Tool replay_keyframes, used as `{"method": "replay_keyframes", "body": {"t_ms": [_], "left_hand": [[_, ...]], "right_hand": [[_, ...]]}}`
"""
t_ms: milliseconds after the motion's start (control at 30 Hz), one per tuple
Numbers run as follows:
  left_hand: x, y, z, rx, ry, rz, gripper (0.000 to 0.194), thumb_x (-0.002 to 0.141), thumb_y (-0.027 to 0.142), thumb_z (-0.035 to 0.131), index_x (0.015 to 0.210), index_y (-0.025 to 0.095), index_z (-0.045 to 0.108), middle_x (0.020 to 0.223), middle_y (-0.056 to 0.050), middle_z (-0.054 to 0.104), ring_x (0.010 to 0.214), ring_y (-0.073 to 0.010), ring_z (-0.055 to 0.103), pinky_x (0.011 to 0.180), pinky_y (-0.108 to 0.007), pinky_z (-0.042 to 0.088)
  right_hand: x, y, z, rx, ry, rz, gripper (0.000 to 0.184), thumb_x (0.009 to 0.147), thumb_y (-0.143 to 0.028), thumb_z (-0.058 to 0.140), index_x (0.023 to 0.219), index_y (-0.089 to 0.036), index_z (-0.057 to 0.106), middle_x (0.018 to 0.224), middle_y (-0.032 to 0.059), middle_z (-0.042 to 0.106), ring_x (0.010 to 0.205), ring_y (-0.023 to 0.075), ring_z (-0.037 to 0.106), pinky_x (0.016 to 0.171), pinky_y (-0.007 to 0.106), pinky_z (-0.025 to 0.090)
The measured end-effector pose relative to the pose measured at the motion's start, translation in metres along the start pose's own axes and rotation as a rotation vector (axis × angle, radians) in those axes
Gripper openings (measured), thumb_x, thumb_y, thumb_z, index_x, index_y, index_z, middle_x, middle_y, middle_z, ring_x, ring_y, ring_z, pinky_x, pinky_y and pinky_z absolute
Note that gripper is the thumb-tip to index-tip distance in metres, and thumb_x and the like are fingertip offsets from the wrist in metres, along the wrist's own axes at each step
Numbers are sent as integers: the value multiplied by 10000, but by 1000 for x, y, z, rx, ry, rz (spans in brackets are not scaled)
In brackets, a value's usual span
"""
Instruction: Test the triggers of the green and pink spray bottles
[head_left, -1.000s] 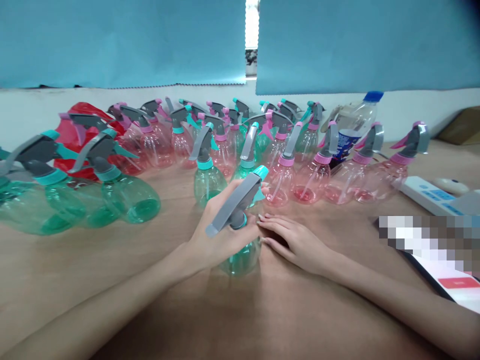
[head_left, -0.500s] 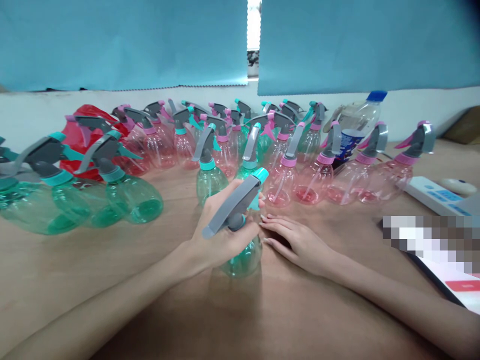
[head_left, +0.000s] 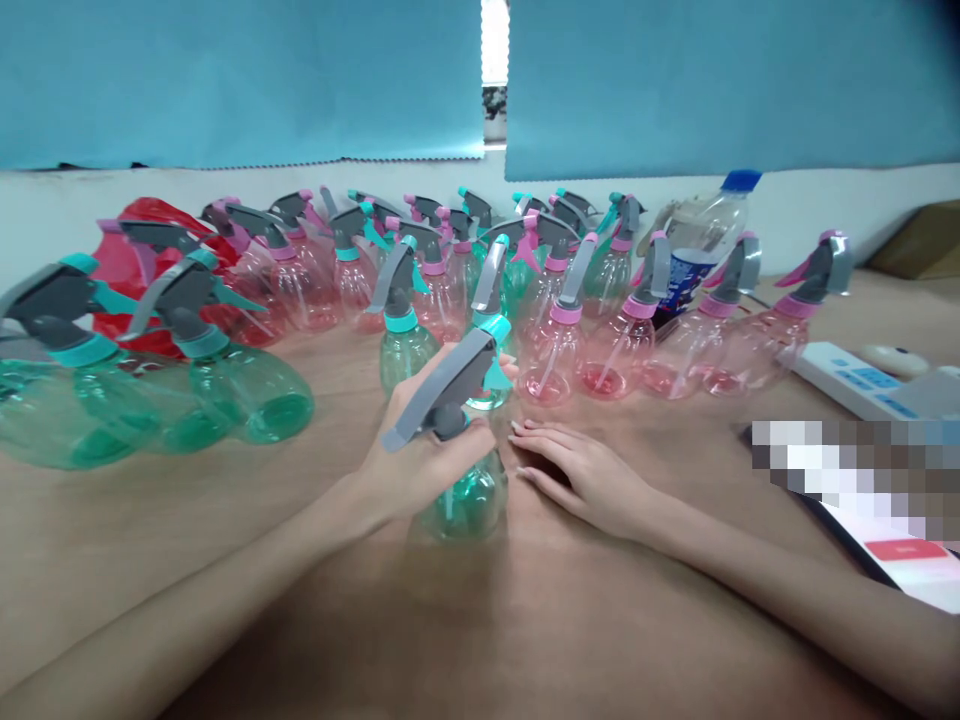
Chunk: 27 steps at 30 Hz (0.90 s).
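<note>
My left hand wraps around the neck of a green plastic spray bottle, which stands on the wooden table. Its grey and teal trigger sprayer sticks up above my fingers, tilted to the left, and hides the bottle's neck. My right hand rests flat on the table next to the bottle, fingertips close to it, holding nothing. Behind my hands stand a pink spray bottle and another green spray bottle.
Several more pink and green spray bottles crowd the table in a wide arc, some lying on their sides at left. A red plastic bag, a water bottle, a white keypad device and a partly blurred phone also lie around.
The whole view has shifted slightly left and up. My left hand still grips the bottle, and the sprayer leans a little differently; my right hand stays in place.
</note>
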<state>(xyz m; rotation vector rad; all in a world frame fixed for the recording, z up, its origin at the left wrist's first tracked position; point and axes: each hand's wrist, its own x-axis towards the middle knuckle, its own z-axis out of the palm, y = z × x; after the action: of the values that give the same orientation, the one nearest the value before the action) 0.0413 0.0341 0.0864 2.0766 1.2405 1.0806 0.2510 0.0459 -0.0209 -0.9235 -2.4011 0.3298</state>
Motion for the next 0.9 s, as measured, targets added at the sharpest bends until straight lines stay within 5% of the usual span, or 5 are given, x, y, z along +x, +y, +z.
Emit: {"method": "replay_keyframes", "body": {"t_ms": [133, 333, 533, 900], "left_hand": [[0, -3, 3, -86, 24, -15, 408, 685, 154, 542, 1079, 224, 621, 853, -10, 662, 567, -132, 527, 578, -274, 490], [-2, 2, 7, -156, -11, -17, 430, 675, 147, 534, 1090, 227, 610, 645, 59, 558, 475, -104, 411, 723, -295, 541], [-2, 4, 6, -18, 2, -16, 336, 725, 200, 496, 1044, 234, 594, 756, 24, 623, 504, -117, 472, 493, -249, 415], [-3, 5, 4, 34, -11, -17, 373, 747, 208, 499, 1111, 222, 582, 787, 16, 654, 576, -134, 556, 541, -250, 448]], "right_hand": [[0, 1, 0, 4, -9, -3, 315, 966, -289, 513, 1248, -176, 597, 1268, 136, 658, 1198, 294, 606, 969, 491, 537], [-1, 4, 2, 18, 13, -8, 307, 981, -267, 482, 1252, -208, 615, 1289, 123, 647, 1205, 278, 602, 975, 493, 532], [-1, 5, 1, 45, 43, -85, 273, 1000, -233, 448, 1102, -210, 700, 1236, 110, 674, 1157, 248, 628, 923, 437, 562], [-5, 11, 4, 110, 169, -94, 178, 983, -259, 512, 941, -229, 683, 1048, 78, 718, 972, 216, 679, 803, 383, 579]]}}
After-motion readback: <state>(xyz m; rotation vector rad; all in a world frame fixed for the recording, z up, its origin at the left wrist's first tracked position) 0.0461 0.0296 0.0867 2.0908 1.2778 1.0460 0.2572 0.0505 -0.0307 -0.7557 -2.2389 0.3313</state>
